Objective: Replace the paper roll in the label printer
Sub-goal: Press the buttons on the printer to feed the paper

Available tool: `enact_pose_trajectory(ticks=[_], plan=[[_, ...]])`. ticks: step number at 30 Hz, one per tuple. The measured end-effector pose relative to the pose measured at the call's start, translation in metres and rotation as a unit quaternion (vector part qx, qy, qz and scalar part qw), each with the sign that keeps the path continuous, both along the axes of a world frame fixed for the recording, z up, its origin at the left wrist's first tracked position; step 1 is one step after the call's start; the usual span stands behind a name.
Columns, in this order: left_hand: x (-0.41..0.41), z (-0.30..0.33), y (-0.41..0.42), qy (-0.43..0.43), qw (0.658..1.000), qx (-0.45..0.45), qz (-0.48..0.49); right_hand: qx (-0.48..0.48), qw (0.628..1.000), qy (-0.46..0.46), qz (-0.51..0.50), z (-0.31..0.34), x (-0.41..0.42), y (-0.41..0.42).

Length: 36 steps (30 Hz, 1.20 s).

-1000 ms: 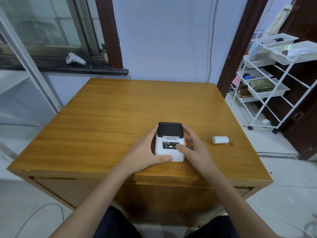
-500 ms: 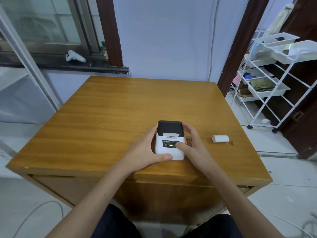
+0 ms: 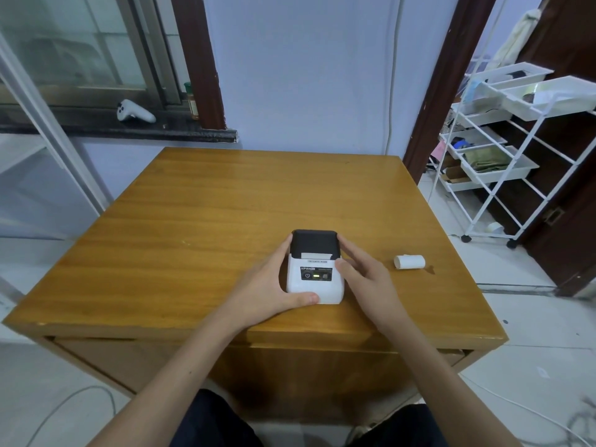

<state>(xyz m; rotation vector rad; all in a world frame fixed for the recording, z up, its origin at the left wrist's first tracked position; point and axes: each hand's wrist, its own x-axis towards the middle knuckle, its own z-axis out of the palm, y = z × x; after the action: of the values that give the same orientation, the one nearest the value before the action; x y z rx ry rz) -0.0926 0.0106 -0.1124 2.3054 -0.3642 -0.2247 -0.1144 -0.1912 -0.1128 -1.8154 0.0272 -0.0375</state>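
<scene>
A small white label printer [image 3: 314, 279] with a black lid stands near the front edge of the wooden table [image 3: 225, 221]. Its lid is down, a strip of white paper shows at the slot, and a green light glows on its panel. My left hand [image 3: 274, 285] grips the printer's left side, thumb along the front corner. My right hand [image 3: 367, 279] rests against the printer's right side, thumb beside the panel. A white paper roll [image 3: 409, 261] lies on its side on the table, right of my right hand.
A white wire rack [image 3: 516, 150] with trays stands right of the table by a dark door frame. A white controller [image 3: 134, 111] lies on the window ledge at the back left. A cable runs across the floor at right.
My right thumb has come off the printer's front panel and now sits at its right edge. A strip of paper has appeared at the slot. My left hand has kept its hold.
</scene>
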Motion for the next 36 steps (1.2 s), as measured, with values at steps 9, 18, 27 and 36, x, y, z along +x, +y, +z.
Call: enact_pose_trajectory(ticks=[9, 18, 27, 36], plan=[[0.0002, 0.0010, -0.0018, 0.003, 1.000, 0.000, 0.006, 0.015, 1.000, -0.012, 0.001, -0.0011, 0.0017, -0.0014], [0.0004, 0.0009, -0.0004, -0.011, 1.000, -0.001, 0.001, 0.012, 1.000, -0.016, 0.000, -0.0021, 0.0035, -0.0022], [-0.0009, 0.0020, -0.0011, -0.015, 1.000, -0.007, -0.001, 0.008, 1.000, -0.017, 0.000, -0.0037, 0.0036, -0.0027], [-0.0007, 0.0027, -0.0001, -0.016, 1.000, -0.007, 0.001, 0.010, 1.000, -0.019, 0.003, -0.0055, 0.0043, -0.0033]])
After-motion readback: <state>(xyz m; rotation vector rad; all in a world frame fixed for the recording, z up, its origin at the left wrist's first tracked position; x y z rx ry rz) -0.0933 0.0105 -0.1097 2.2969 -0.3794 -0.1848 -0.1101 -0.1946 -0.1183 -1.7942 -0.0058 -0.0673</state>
